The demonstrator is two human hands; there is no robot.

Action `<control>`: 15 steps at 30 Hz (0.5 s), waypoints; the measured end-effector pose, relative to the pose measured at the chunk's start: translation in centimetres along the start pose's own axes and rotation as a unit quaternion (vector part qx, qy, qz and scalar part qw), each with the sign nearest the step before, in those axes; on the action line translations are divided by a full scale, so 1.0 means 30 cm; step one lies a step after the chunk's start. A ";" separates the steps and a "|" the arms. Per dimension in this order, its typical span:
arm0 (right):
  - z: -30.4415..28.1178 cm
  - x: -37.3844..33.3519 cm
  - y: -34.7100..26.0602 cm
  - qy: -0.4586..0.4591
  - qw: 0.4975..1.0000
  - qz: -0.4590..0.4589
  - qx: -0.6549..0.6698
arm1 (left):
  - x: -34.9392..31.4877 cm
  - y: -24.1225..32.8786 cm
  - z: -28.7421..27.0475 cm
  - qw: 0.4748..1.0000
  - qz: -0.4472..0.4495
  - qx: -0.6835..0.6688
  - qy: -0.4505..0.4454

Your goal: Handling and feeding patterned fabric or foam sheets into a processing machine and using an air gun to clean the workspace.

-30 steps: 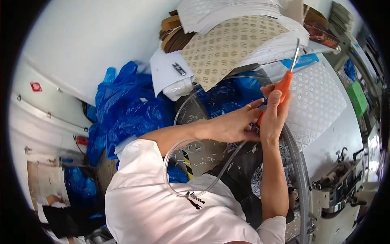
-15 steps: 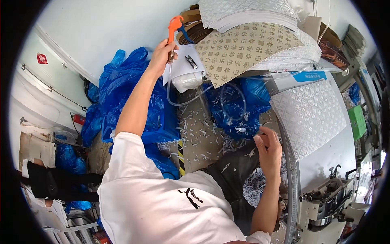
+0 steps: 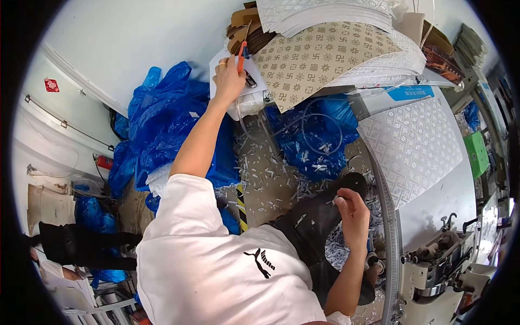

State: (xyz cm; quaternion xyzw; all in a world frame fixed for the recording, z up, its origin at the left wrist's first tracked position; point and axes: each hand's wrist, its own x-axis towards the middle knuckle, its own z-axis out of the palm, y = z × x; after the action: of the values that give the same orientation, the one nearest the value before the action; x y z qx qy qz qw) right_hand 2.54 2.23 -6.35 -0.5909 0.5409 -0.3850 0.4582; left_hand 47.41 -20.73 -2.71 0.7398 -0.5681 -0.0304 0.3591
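Observation:
My left hand reaches over a white sheet of paper at the far side, its fingers round an orange air blow gun with a blue trigger. The gun's thin nozzle points away from me toward brown cardboard pieces. Beside that hand, a pair of dark thread snips lies on the paper. My right hand is raised above my dark-clothed leg, left of the worktable's edge. Its fingers are curled with the thumb against them. Whatever is pinched there, if anything, is too small to name.
Patterned sheets are piled at the back, and a silver-patterned sheet lies on the grey table. A metal machine stands near right. Blue plastic bags fill the left side. Paper scraps litter the floor; a clear hose loops ahead.
My left hand has lowered the air blow gun to the right, from upright in the air to the paper beside the snips. My right hand's fingers have curled in more.

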 end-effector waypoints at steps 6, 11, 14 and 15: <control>-0.111 0.017 0.011 0.128 0.991 0.028 -0.010 | 0.029 0.011 0.024 0.992 0.109 0.065 -0.004; -0.284 0.105 0.057 0.428 0.896 0.059 -0.107 | -0.186 0.282 -0.078 0.933 0.318 0.060 0.156; -0.328 0.083 0.060 0.496 0.839 0.067 -0.213 | -0.436 0.555 0.071 0.887 0.454 -0.054 -0.064; -0.327 0.064 0.053 0.503 0.843 0.070 -0.177 | -0.495 0.644 0.143 0.816 0.549 -0.078 -0.164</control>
State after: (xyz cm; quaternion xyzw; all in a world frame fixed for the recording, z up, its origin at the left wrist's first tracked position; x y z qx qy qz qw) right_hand -7.00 -0.90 -5.18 -0.3476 0.7960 -0.4942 0.0361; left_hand 24.42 -11.93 -0.35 0.2587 -0.9261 0.0067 0.2744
